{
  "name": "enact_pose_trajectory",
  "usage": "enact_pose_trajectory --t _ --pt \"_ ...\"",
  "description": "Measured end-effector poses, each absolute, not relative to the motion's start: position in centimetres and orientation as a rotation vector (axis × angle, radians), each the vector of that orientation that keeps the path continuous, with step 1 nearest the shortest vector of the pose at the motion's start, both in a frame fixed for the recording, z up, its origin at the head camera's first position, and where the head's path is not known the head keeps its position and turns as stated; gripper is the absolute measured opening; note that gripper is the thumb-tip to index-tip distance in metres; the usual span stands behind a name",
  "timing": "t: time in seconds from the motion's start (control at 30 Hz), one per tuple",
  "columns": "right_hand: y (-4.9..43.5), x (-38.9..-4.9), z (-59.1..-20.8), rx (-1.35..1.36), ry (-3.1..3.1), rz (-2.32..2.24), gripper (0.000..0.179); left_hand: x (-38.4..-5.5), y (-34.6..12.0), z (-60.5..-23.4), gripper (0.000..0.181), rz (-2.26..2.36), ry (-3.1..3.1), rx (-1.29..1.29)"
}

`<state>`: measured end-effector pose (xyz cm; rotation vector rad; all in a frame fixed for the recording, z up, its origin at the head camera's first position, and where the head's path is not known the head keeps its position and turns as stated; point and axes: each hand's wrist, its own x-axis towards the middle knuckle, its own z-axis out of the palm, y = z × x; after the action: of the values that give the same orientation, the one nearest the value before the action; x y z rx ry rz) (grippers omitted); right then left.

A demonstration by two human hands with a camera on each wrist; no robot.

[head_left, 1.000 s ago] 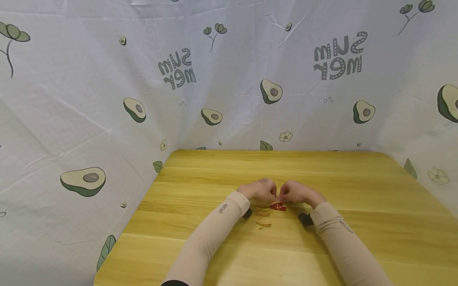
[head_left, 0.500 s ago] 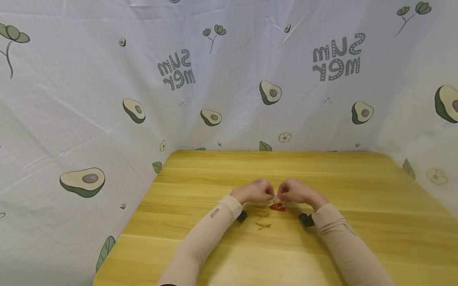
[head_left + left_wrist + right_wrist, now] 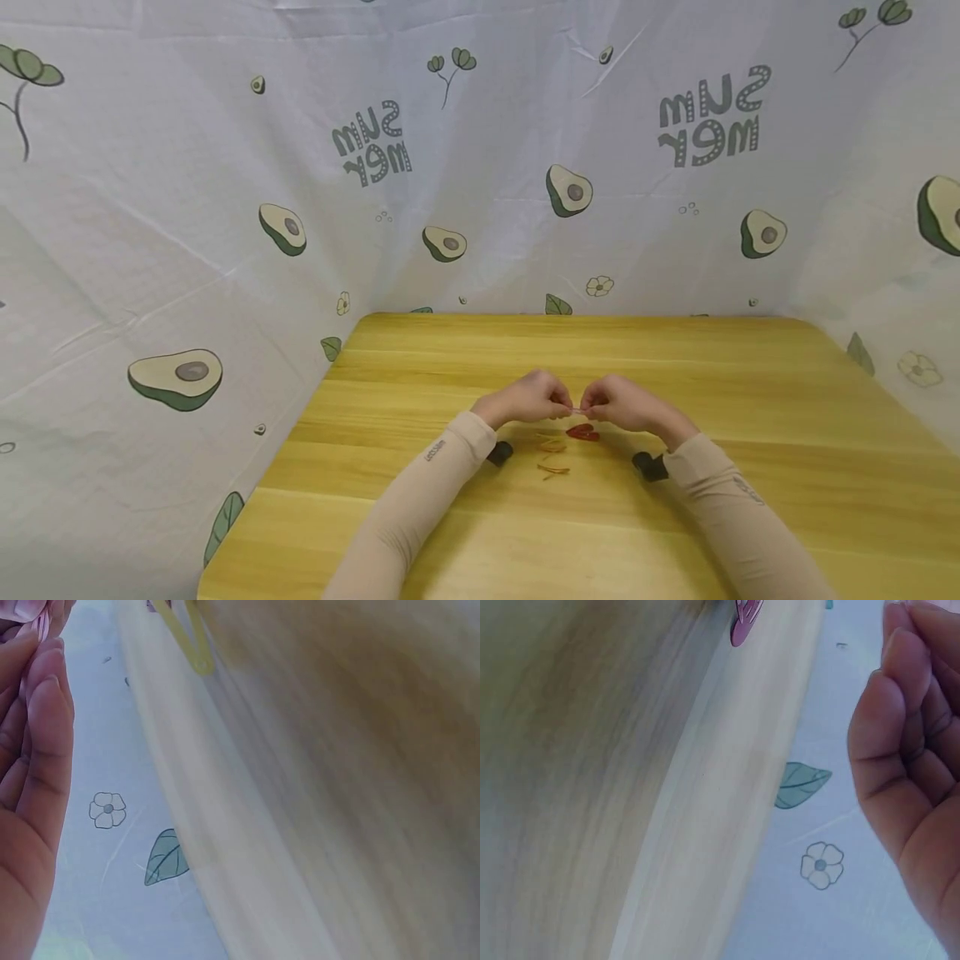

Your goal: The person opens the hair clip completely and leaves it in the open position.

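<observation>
Above the table my left hand (image 3: 527, 397) and right hand (image 3: 624, 402) face each other, fingertips nearly meeting. Between them spans a small pink bundle of thin strands (image 3: 43, 627), like a hair tie, and both hands pinch it by its ends. Just below the fingertips lie red hair clips (image 3: 582, 432), fanned into a V; a glossy rounded end of a red clip (image 3: 740, 631) shows in the right wrist view. Left of these sit yellow-orange hair clips (image 3: 552, 447) in a small group. In the left wrist view, a yellow clip (image 3: 196, 656) shows its narrow tip.
Another small group of orange-yellow clips (image 3: 554, 469) lies nearer the person. The wooden table (image 3: 420, 367) backs onto a white curtain (image 3: 495, 167) printed with avocados and leaves. Dark wrist cameras (image 3: 649, 467) hang beneath both wrists.
My left hand has drawn leftward from the right hand, so the pink strands now show between the fingertips. The clips on the table have stayed in place.
</observation>
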<state>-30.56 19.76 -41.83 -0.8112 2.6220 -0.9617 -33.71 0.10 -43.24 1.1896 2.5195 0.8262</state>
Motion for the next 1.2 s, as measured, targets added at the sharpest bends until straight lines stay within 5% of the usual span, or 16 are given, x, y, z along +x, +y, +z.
enact_pose_trajectory --t 0.87,1.2 --pt "22.1 -28.9 -42.2 -1.075 2.385 -1.083 0.009 -32.2 1.1 -43.3 0.011 1.098 2.193 1.091" --pt "22.6 -28.9 -42.7 -1.008 2.397 -1.025 0.007 -31.7 2.1 -43.0 0.02 0.792 2.377 1.253"
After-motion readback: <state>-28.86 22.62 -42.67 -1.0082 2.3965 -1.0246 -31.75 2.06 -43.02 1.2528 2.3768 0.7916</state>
